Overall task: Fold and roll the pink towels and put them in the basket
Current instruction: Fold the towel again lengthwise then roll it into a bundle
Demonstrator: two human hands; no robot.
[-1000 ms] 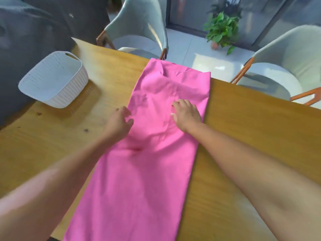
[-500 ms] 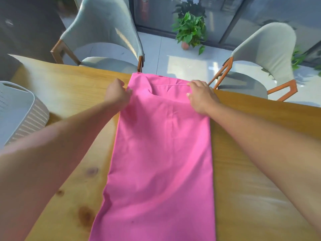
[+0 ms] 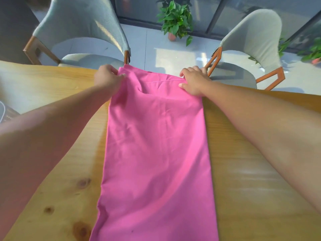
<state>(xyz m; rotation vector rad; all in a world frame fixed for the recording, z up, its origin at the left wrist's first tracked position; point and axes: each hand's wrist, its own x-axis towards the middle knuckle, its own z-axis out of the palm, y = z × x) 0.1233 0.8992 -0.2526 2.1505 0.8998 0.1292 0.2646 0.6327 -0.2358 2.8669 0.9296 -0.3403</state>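
The left hand (image 3: 108, 79) pinches the towel's (image 3: 156, 153) far left corner, fingers curled round the cloth edge. The right hand (image 3: 195, 80) grips the far right corner, thumb pressed on top of the cloth and fingers curled over its far edge. Both arms stretch out across the table (image 3: 251, 171) to reach these corners, one along each side of the cloth.

The towel is pink and lies as a long folded strip down the middle of the table, running from the far edge to the near edge, where it leaves the view. It lies mostly flat, with a few soft creases and a small fold line just below the far end, between the hands.

The table is pale wood with dark knots near its near left corner; sunlight brightens the left part and a patch on the right. At the left edge a sliver of the white basket (image 3: 3, 112) shows, well apart from the towel.

Beyond the far edge stand two grey chairs with orange-brown wooden frames, one on the left (image 3: 81, 26) and one on the right (image 3: 251, 37). Between them, on the light tiled floor (image 3: 152, 40), a green plant (image 3: 175, 16) stands in a small pot before dark-framed glass panes (image 3: 217, 7).
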